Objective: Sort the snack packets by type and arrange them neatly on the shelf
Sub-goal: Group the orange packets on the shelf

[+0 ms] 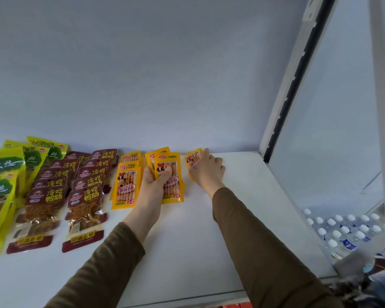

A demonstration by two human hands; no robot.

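Head view: left hand [156, 181] thumb pinching fanned stack of yellow packets [170, 181], fingers curled under. Right hand [206, 168] fingers pressing single yellow packet [193, 160] at back of shelf [242, 207], near wall. Risk: loose fan slips from left grip, scatters onto sorted yellow row [126, 185]. Risk: lone packet sits well apart, column skews. Maroon packets [85, 190], green packets [2, 174] lie sorted further left.
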